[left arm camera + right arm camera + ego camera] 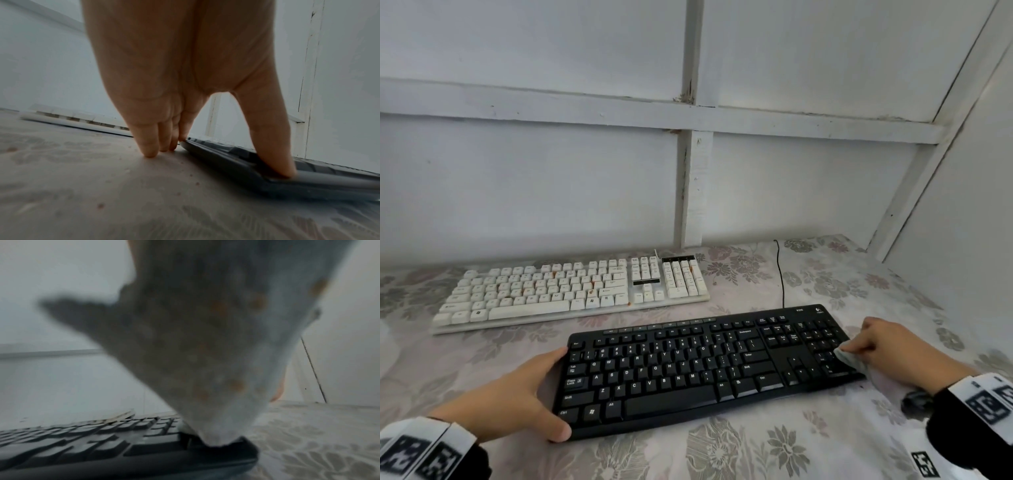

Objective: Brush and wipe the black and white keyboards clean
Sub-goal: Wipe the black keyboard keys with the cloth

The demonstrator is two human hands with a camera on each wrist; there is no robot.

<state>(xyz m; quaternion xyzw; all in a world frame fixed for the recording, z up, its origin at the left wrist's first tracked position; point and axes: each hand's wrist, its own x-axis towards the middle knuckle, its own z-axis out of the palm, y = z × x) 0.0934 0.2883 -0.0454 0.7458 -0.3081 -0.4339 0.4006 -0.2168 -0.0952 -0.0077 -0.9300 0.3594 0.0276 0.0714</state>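
Nearest the head camera, at about 7 o'clock, the left hand (513, 399) braces the left end of the black keyboard (688, 370): its thumb (273, 146) is laid straight on the front left corner of the frame, and the other fingers (151, 142) run straight along the left edge, their tips down on the table (774, 448) just beside the keyboard. Nothing is gripped; the hand is spread flat against the keyboard's end.

At about 4 o'clock the right hand (893, 349) has its fingers curled round a pale cloth (854, 361), pinching it and pressing it onto the right end of the black keyboard, over the number pad near the front corner. In the right wrist view the cloth (216, 353) fills most of the picture, blurred, with small orange-brown spots on it, and its lowest fold touches the corner keys.

Both wrists carry white bands with black square markers over dark sleeves.

At about 11 o'clock, beyond the black keyboard and apart from it, the white keyboard (571, 291) lies slightly askew, with orange stains among its keys. A thin black cable (781, 274) runs from the black keyboard's far edge toward 12 o'clock, to the white panelled wall (534, 171). A floral-patterned cover lies over the table.
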